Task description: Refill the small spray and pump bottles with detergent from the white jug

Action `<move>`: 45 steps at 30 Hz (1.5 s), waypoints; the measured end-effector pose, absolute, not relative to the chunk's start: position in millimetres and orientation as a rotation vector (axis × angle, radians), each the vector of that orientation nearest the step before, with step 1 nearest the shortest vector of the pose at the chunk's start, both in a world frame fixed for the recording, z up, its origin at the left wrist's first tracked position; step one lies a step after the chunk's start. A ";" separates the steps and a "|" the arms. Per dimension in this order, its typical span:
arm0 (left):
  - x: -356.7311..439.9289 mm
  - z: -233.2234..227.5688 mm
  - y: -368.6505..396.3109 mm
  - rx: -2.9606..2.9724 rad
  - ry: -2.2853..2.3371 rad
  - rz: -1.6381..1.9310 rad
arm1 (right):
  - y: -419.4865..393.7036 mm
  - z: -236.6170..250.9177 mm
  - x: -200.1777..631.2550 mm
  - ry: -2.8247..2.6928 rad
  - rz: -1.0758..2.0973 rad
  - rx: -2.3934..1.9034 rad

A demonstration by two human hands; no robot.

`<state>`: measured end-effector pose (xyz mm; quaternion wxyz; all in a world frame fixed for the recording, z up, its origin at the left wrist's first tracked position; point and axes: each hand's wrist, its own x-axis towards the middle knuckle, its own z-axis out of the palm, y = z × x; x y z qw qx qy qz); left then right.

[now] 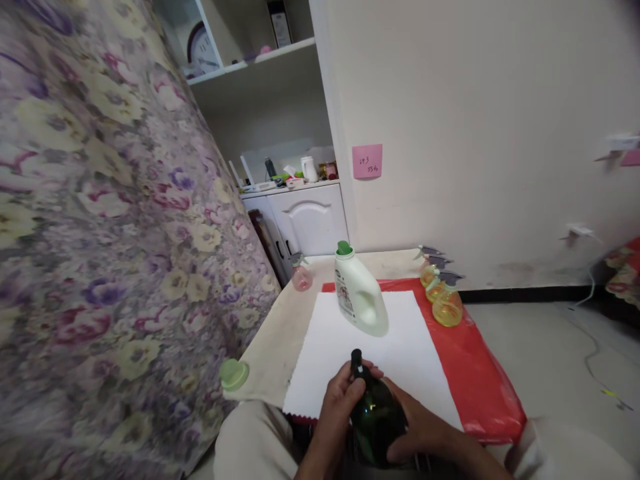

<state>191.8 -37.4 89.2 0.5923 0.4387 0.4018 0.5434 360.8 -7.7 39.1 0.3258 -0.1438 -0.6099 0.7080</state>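
- Head view, hands: I am seeing both hands working at the near edge of the counter (280,347). The left hand (336,407) is wrapping the neck and shoulder of a dark green bottle (376,421), with its fingertips lying against the black cap (357,363). Its grip is clenched on the bottle's upper part.
- Head view, hands: the right hand (425,432) is cupping the bottle's body from the right side, with fingers spreading across the glass. Its grip is grasping the bottle as well.
- Head view, bottle position: the dark green bottle is sitting low in the frame, between the two hands, just in front of the white sheet (370,360) and over the lap. I cannot tell whether its base is resting on anything.
- Head view, counter: the white sheet is lying over a red cover (480,380). A white detergent jug (359,293) with a green cap is standing on the far part of the sheet, well apart from the hands.
- Head view, right side: three yellow spray bottles (447,307) are standing in a row near the wall, on the red cover.
- Head view, left side: a pink spray bottle (301,275) is standing at the far left corner, and a pale green lid (234,374) is lying at the near left edge.
- Head view, surroundings: a floral cloth (100,233) is filling the left of the frame, and a pink note (367,161) is sticking to the wall.
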 end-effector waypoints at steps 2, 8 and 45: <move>195.9 84.8 -35.9 1.005 0.967 1.345 | -8.7 36.8 360.1 -1.611 1.806 -0.421; 198.1 97.6 -38.0 1.053 1.020 1.318 | -9.2 35.4 359.3 -1.573 1.800 -0.407; 206.3 84.5 -28.6 1.064 0.980 1.220 | -7.5 26.6 378.6 -1.652 1.626 -0.517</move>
